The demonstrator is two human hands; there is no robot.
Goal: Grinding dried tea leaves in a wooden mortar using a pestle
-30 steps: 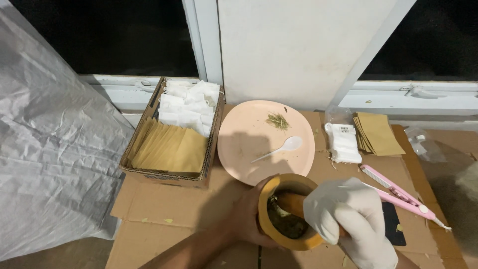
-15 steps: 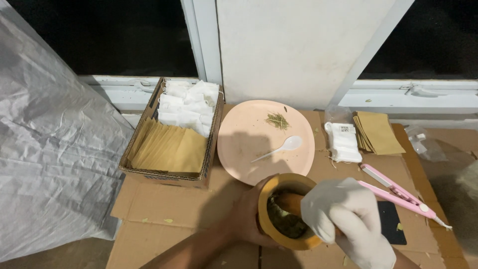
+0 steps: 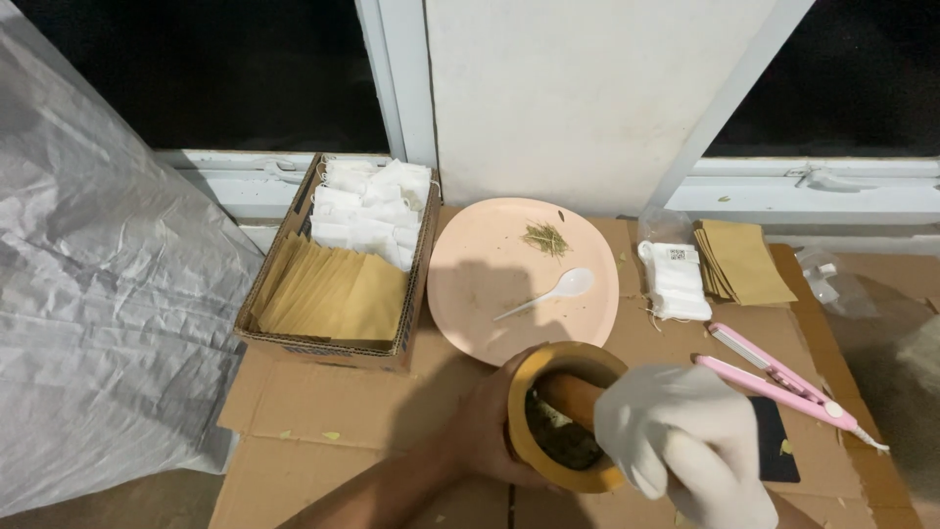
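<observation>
Mortar [image 3: 566, 415], yellow-brown and round, sits near the front edge of the flattened cardboard [image 3: 323, 411], just below the pink plate [image 3: 490, 274], and from where I watch, little has changed over the last second: my gloved right hand [image 3: 685, 441] has slid slightly left and lower over the bowl's right rim, while the bowl itself has not shifted. I read that as one more stroke of grinding, with the dark crushed herb in the bottom not yet fine. That right hand is closed in a full fist round the wooden pestle [image 3: 573, 394], whose head dips into the bowl. My bare left hand [image 3: 485, 431] is cupped against the bowl's left wall, fingers wrapped part-way round and touching it, bracing it. On the plate lie a white plastic spoon [image 3: 553, 292] and a small tuft of dried herb [image 3: 544, 238]. A cardboard box [image 3: 338, 338] of brown envelopes and white pouches stands to the left; a pink sealing tool [image 3: 783, 382] lies to the right, near but apart from my glove.
</observation>
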